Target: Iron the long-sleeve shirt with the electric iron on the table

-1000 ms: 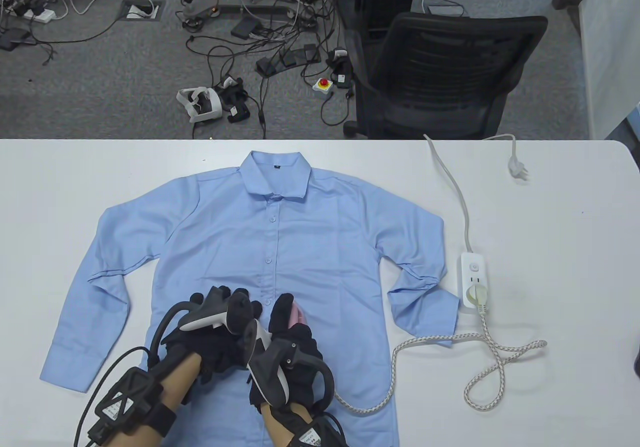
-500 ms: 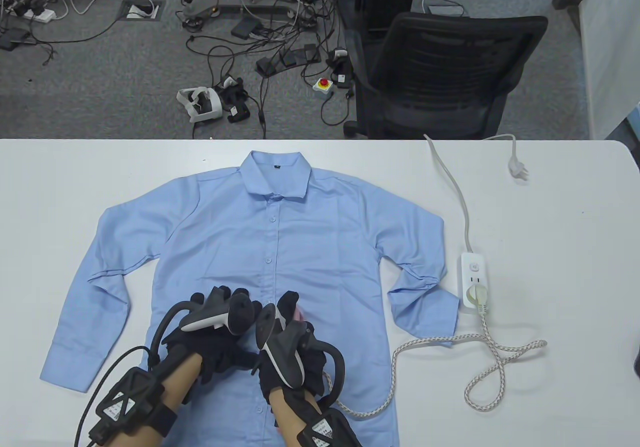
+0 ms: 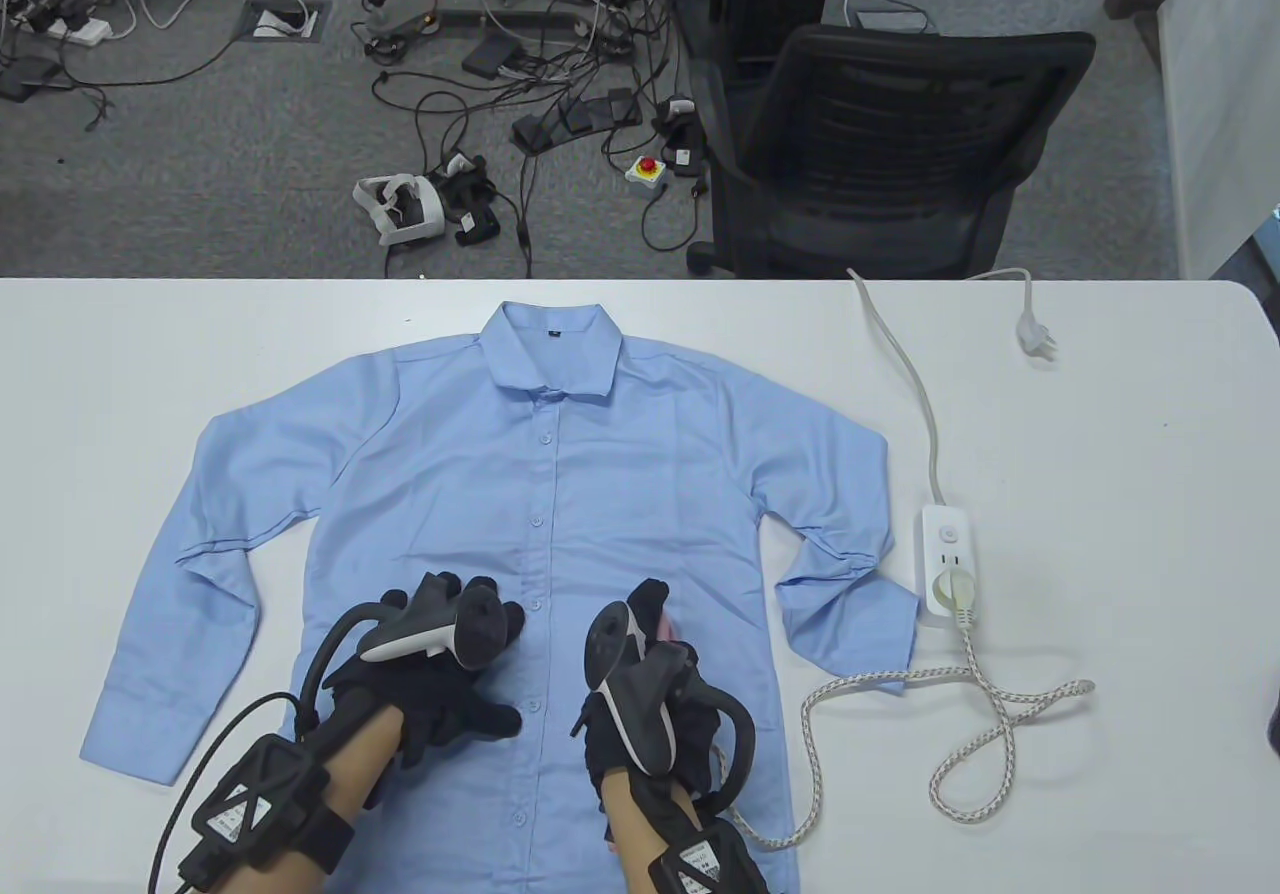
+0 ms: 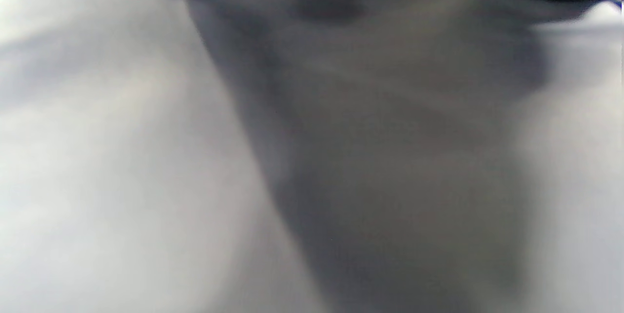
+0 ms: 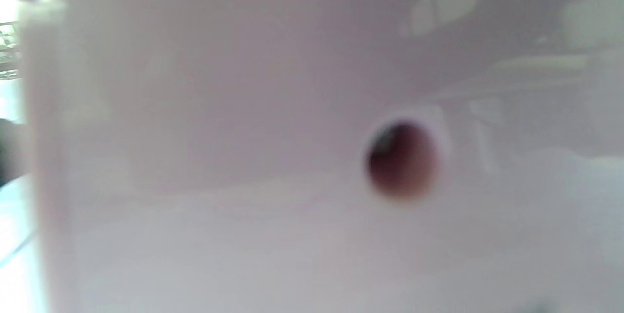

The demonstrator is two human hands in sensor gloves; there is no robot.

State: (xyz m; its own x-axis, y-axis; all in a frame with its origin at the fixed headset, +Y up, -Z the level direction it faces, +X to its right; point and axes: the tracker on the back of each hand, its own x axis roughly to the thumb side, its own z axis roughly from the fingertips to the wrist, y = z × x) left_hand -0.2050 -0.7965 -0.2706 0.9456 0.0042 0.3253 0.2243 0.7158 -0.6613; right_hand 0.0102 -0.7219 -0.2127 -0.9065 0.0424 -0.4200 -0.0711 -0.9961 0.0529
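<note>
A light blue long-sleeve shirt (image 3: 560, 494) lies buttoned and flat on the white table (image 3: 1100, 434), collar at the far side. My right hand (image 3: 655, 679) grips a pink iron (image 3: 664, 626) on the shirt's lower right front; the hand and tracker hide most of the iron. My left hand (image 3: 440, 674) rests flat on the lower left front, fingers spread. The right wrist view is filled by the blurred pale iron body (image 5: 243, 157) with a dark round spot. Blurred fabric (image 4: 146, 157) is all that the left wrist view holds.
The iron's braided cord (image 3: 960, 704) loops on the table to a white power strip (image 3: 948, 559) right of the shirt; its own cable and plug (image 3: 1035, 339) lie unplugged near the far edge. A black office chair (image 3: 880, 144) stands beyond the table.
My right hand has slid the iron to the right, from the button placket onto the right front panel. The cord has followed. My left hand has stayed in place.
</note>
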